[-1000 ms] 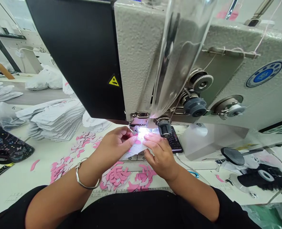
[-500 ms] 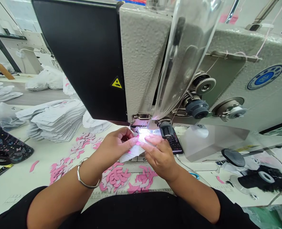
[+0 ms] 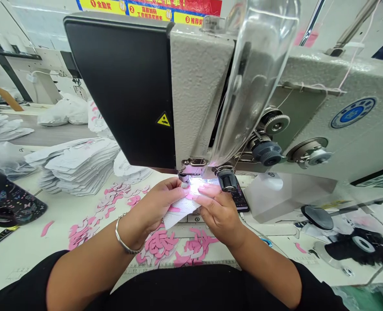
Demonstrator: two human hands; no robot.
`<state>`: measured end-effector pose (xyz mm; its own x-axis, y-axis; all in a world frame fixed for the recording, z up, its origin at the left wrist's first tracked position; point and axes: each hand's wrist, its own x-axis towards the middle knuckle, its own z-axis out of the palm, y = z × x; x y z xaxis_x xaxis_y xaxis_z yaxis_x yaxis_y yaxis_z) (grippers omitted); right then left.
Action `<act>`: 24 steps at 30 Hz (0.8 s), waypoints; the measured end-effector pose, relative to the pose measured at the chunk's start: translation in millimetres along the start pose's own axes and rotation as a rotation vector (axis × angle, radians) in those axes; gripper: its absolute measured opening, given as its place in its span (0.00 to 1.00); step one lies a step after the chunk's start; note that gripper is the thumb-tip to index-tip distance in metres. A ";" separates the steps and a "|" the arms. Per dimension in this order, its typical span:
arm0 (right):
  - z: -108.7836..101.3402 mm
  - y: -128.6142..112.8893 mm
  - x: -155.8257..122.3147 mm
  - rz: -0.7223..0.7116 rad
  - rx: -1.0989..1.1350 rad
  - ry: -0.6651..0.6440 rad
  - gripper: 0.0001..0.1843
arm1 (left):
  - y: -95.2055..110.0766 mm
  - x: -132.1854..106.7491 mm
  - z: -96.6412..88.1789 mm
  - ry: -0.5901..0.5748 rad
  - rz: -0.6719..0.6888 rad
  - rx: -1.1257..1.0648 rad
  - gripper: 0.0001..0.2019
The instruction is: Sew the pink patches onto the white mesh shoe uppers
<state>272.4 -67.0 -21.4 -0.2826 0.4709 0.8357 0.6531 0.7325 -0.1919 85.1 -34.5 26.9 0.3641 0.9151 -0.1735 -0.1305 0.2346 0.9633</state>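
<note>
Under the lit needle area of the sewing machine point(image 3: 204, 95) lies a white textured fabric piece point(image 3: 181, 212) with pink bits on it. My left hand point(image 3: 165, 198) pinches the fabric's left side between thumb and fingers, close to the presser foot. From the right, my right hand point(image 3: 219, 209) lies on the fabric with its fingers stretched toward the needle, the other fingers curled below. A small pink piece point(image 3: 191, 196) shows between the two hands. Glare hides the needle point and the stitching.
Loose pink curved pieces point(image 3: 160, 244) lie in front of the machine. Stacked white fabric pieces point(image 3: 81, 166) and a dark patterned bottle point(image 3: 11, 198) are at left. A phone point(image 3: 239, 198) rests behind my right hand; a black thread spool point(image 3: 349, 242) lies at right.
The view has tilted slightly upward, showing more of the banner behind the machine. The fabric has turned a little, with its lower corner showing more below my left hand. Both hands stay on it.
</note>
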 end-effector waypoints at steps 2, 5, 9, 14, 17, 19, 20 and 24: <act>-1.1 0.9 1.8 0.017 0.024 -0.004 0.19 | 1.1 0.6 2.3 -0.013 -0.002 -0.038 0.10; -1.8 4.3 4.3 0.025 0.069 -0.014 0.18 | -0.1 0.8 5.9 0.010 0.023 -0.053 0.10; -1.5 11.6 4.7 0.036 0.130 -0.039 0.19 | -4.8 0.8 8.6 0.065 0.026 -0.066 0.09; -2.1 19.0 3.1 0.063 0.177 -0.071 0.18 | -6.5 4.1 8.3 0.093 0.023 -0.055 0.08; -3.2 20.6 3.8 0.080 0.179 -0.076 0.16 | -4.7 6.4 9.3 0.084 0.039 -0.058 0.08; -4.0 20.8 4.8 0.085 0.173 -0.085 0.15 | -3.9 7.0 10.4 0.079 0.045 -0.062 0.07; -4.3 20.7 5.4 0.087 0.172 -0.089 0.15 | -3.7 6.8 11.0 0.078 0.040 -0.062 0.07; -5.1 20.1 7.0 0.088 0.169 -0.086 0.13 | -3.7 3.3 13.0 0.119 -0.003 -0.050 0.09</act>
<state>287.1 -51.5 -16.8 -0.2936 0.5717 0.7662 0.5531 0.7553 -0.3516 98.8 -36.6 25.4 0.2530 0.9462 -0.2020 -0.1767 0.2505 0.9519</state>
